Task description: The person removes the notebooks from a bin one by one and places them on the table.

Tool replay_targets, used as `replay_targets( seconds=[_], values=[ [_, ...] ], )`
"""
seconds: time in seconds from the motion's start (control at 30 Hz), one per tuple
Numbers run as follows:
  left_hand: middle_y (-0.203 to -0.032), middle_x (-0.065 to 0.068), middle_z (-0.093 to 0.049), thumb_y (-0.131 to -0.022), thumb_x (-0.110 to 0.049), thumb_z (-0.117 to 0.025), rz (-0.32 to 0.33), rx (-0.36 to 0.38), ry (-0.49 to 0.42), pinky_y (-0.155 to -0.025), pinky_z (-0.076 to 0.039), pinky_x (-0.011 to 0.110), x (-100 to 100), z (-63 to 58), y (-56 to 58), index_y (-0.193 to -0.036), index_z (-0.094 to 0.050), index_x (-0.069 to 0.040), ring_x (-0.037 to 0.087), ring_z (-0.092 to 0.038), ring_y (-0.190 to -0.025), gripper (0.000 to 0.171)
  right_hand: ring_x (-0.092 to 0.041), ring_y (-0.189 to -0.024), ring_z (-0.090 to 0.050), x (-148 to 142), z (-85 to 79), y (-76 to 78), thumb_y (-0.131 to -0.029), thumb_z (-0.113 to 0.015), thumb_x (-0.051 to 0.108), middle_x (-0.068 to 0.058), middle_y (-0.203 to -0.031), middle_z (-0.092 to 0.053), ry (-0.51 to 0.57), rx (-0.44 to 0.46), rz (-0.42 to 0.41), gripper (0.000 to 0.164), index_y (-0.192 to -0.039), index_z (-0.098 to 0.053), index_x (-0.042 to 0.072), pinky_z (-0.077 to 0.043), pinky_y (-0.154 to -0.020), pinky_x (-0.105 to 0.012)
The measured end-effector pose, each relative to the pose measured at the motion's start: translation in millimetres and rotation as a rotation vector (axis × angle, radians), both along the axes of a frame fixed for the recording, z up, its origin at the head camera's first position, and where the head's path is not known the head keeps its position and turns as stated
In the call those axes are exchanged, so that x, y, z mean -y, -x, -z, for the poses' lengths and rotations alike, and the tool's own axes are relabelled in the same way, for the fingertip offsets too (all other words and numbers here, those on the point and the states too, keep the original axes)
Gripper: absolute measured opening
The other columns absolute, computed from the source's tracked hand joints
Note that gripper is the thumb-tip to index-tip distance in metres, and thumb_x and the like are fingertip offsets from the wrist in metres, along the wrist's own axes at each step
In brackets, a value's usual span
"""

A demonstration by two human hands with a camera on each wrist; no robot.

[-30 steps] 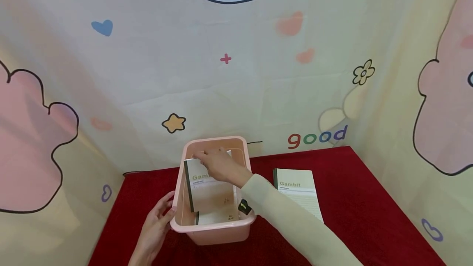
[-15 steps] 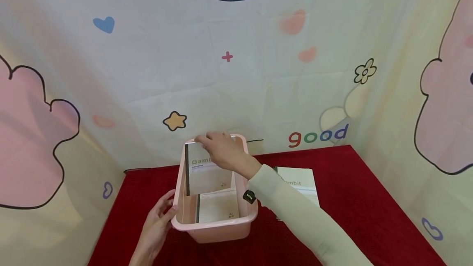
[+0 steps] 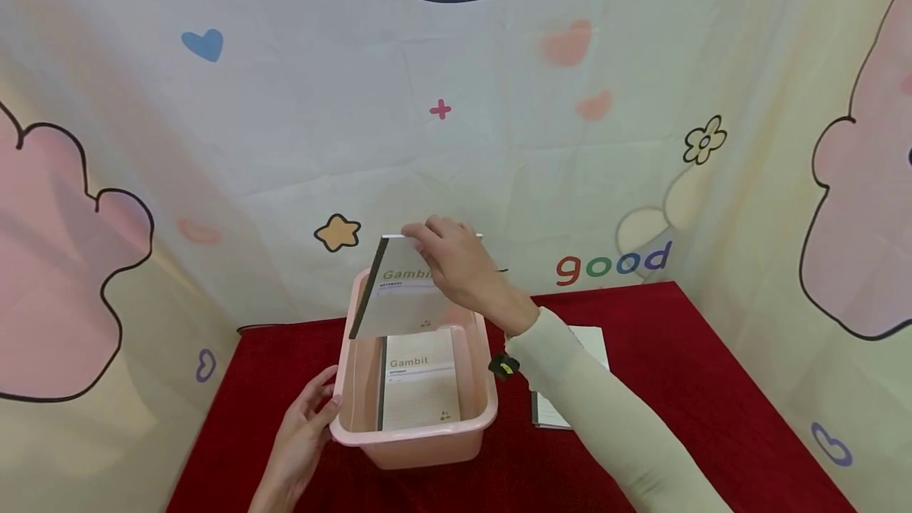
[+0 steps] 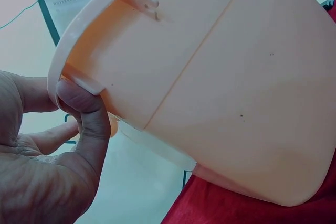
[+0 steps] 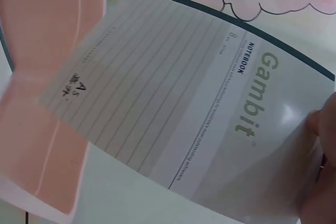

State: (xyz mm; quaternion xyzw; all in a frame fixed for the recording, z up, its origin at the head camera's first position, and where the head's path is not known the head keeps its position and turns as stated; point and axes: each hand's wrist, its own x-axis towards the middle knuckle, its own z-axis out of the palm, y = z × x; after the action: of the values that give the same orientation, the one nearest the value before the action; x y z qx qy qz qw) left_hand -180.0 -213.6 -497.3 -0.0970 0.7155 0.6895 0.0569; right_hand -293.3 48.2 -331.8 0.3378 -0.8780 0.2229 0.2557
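Observation:
A white Gambit notebook (image 3: 402, 291) with a dark spine hangs tilted above the far part of a pink plastic basin (image 3: 484, 406). My right hand (image 3: 459, 264) pinches it by its top edge; in the right wrist view the whole printed cover (image 5: 184, 93) shows, with fingers at the right edge. Inside the basin lies another Gambit notebook (image 3: 420, 390), cover up. My left hand (image 3: 302, 426) grips the basin's rim at the near left. The left wrist view shows the thumb (image 4: 79, 98) pressed under that rim, against the outer wall (image 4: 210, 77).
More notebook (image 3: 552, 412) shows on the red cloth (image 3: 712, 418) to the basin's right, partly hidden behind the right sleeve (image 3: 598, 402). A printed curtain (image 3: 456, 165) hangs right behind the basin. A black tag or band (image 3: 503, 365) sits near the right wrist.
My right hand has lifted the notebook up and away from me, out of the basin, uncovering more of the notebook beneath. The left hand and basin have stayed in place.

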Motion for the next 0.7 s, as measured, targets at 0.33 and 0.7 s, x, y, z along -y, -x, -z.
replay_targets(
  seconds=[0.33,0.7],
  values=[
    [-0.139,0.012,-0.045,-0.101,-0.018,-0.054,0.006,0.010,-0.005,-0.094,-0.054,0.033,1,-0.1,-0.4,-0.149,-0.035,-0.024,0.031,-0.050,-0.125,0.053,-0.023,-0.090,-0.057,-34,-18.2,-3.0,-0.100,-0.051,0.014,-0.009,-0.097,-0.060,0.196,-0.266,-0.026,0.019,-0.118,-0.058,0.013,-0.037,-0.081,-0.041],
    [-0.139,0.012,-0.045,-0.101,-0.019,-0.054,0.015,0.010,-0.004,-0.090,-0.054,0.028,1,-1.7,-0.2,-0.149,-0.034,-0.024,0.031,-0.051,-0.124,0.052,-0.030,-0.093,-0.056,-83,-32.8,-9.6,-0.100,-0.050,0.012,-0.014,-0.095,-0.059,0.231,-0.428,0.067,0.016,-0.116,-0.055,0.014,-0.034,-0.081,-0.045]
  ],
)
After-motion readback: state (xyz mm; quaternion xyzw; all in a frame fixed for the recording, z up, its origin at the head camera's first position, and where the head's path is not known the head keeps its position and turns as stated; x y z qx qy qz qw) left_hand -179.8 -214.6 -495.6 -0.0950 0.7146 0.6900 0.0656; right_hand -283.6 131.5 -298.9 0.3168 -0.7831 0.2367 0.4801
